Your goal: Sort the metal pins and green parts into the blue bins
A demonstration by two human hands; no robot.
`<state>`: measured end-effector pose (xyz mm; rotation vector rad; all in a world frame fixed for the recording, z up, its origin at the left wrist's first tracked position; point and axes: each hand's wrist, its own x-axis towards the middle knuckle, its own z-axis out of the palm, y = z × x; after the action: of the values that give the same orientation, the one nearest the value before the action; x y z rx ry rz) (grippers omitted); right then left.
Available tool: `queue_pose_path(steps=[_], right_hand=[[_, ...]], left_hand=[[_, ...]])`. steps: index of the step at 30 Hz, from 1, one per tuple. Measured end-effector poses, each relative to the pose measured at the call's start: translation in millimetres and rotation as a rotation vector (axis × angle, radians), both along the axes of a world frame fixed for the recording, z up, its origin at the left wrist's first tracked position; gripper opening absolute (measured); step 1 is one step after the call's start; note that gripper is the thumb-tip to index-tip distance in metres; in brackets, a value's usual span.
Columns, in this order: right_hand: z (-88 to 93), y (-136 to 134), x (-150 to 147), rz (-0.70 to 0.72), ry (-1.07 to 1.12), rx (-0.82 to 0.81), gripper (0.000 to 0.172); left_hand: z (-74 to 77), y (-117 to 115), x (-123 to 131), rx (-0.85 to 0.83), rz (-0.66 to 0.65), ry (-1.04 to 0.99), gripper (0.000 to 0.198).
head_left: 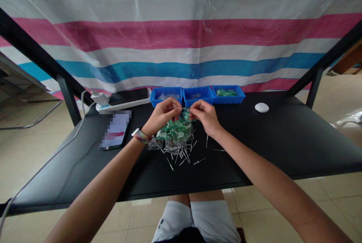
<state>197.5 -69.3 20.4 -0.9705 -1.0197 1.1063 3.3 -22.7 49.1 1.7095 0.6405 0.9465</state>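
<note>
Head view: left hand and right hand pinch a thin rod.
Green packets lie below the fingers.

Makeshift indoor workshop spot: black desk, striped tarp, blue parts bins, scattered rivets.

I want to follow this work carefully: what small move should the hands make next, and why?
Probably carry the thin piece to the middle blue bin. The left hand and right hand seem to pinch it near that bin, which holds similar-looking thin pins; the piece is too small to identify surely.
</note>
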Motion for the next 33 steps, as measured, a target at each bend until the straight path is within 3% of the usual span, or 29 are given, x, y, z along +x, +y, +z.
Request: queue_pose_path(steps=[13,27,30,33], right_hand=[[1.2,-0.2,0.1,-0.009,-0.024,0.042,0.019],[3.2,-1.8,1.0,0.019,0.040,-0.066,0.019],[2.6,2.2,3.1,-0.029,0.035,-0.028,0.018],[1.9,13.9,13.2,-0.168,0.050,0.027,0.019]], left_hand=[[-8.8,3.1,0.9,0.071,0.028,0.128,0.035],[-10.5,4.2,3.7,0.056,0.086,0.048,0.024],[-10.7,4.9,3.7,0.046,0.085,0.025,0.024],[-10.6,5.6,2.6,0.025,0.087,-0.008,0.026]])
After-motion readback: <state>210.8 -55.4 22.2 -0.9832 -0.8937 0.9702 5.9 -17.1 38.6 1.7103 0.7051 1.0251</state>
